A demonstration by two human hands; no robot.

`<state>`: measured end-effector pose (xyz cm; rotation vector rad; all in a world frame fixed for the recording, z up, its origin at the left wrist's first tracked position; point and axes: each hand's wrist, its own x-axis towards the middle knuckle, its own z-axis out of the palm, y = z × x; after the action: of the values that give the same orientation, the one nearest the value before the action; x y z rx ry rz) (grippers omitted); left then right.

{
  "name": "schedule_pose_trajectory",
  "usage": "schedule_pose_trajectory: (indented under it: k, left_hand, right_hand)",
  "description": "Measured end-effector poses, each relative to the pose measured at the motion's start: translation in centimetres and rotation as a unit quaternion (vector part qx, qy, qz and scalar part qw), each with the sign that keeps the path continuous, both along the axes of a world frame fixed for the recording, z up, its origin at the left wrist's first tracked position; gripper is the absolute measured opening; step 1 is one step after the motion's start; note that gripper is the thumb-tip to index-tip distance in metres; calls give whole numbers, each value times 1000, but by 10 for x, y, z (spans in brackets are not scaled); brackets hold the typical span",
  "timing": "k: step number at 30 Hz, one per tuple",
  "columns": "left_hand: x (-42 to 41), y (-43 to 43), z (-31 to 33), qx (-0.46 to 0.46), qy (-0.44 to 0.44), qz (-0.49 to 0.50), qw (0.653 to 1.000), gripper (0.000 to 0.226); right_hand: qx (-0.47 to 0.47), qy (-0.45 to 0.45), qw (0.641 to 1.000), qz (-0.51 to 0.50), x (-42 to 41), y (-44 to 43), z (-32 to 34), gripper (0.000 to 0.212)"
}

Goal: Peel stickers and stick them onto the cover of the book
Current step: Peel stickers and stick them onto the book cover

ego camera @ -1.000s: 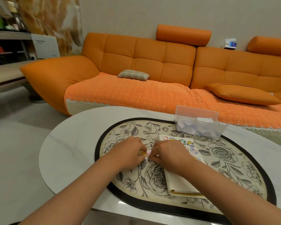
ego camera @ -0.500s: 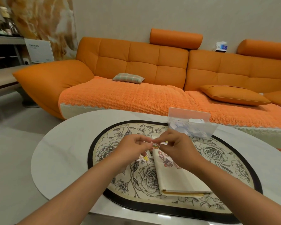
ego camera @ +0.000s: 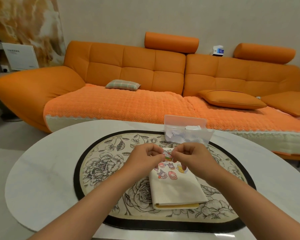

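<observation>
Pinching one little cartoon sticker (ego camera: 167, 155) from both sides: fingers (ego camera: 157, 157) of the left hand (ego camera: 144, 158) curled onto its left edge, fingers (ego camera: 176, 156) of the right hand (ego camera: 192, 157) curled onto its right edge, thumb and forefinger doing the pinch on each side, the rest tucked loosely toward the palms. Looks like a white cat face over a burger, held up facing the camera between the two hands. No telling about backing paper from here. Hovering right over the far end of the book (ego camera: 175, 187), apparently just clear of the cover, though hard to be sure at this angle. Closed cream cover, lying flat, yellowish edge showing at the near end. Already a small cluster of cartoon stickers (ego camera: 170, 172) stuck on the far half of that cover, just under the hands, with plain cream on the near half. All of it sitting on an oval floral mat (ego camera: 100, 163) with a black border, on a pale oval table (ego camera: 42, 170). Just beyond the book, at the mat's far edge, a clear plastic box (ego camera: 185, 121) with the lid up and scraps of white paper inside. Behind that, a big orange sofa (ego camera: 128, 66) with a woven orange throw on the seat, a small plaid cushion (ego camera: 123, 84) toward the left and a flat orange cushion (ego camera: 232, 99) on the right.
</observation>
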<state>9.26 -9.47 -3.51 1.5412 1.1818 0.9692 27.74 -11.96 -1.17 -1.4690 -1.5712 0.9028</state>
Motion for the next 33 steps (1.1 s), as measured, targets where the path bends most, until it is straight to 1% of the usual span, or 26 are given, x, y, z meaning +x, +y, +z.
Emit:
schedule_pose_trajectory:
  k: [12, 17, 19, 22, 26, 28, 29, 30, 31, 32, 33]
  left_hand:
    - [32, 19, -5, 66, 81, 3, 995, 10]
    - [39, 16, -10, 72, 92, -1, 993, 11]
    - [40, 16, -13, 74, 101, 11, 992, 12]
    - [42, 17, -16, 68, 109, 27, 991, 12]
    - [45, 17, -18, 72, 106, 40, 991, 13]
    - [45, 16, -19, 74, 99, 45, 991, 13]
    - [45, 16, -20, 73, 93, 50, 992, 13]
    - [45, 15, -20, 73, 87, 55, 992, 13]
    - [44, 16, -20, 76, 84, 61, 992, 13]
    - [43, 16, -20, 81, 85, 64, 991, 13]
    - [42, 17, -19, 86, 86, 64, 990, 13]
  right_hand:
    - [33, -61, 998, -4, 29, 16, -6, 12]
    - [75, -129, 989, -4, 32, 22, -16, 10]
    - [111, -199, 974, -15, 31, 23, -21, 8]
    - [207, -309, 928, -28, 30, 24, -27, 8]
    - [348, -352, 868, -42, 29, 25, -34, 10]
    - [387, -360, 848, -35, 28, 26, -37, 12]
    - [394, -358, 846, -29, 29, 27, -38, 13]
    - [390, -349, 852, -24, 29, 26, -38, 14]
    - [373, -333, 866, -23, 28, 25, -36, 13]
    - [339, -308, 888, -24, 26, 22, -33, 12]
    - [289, -268, 919, -21, 25, 20, -30, 11]
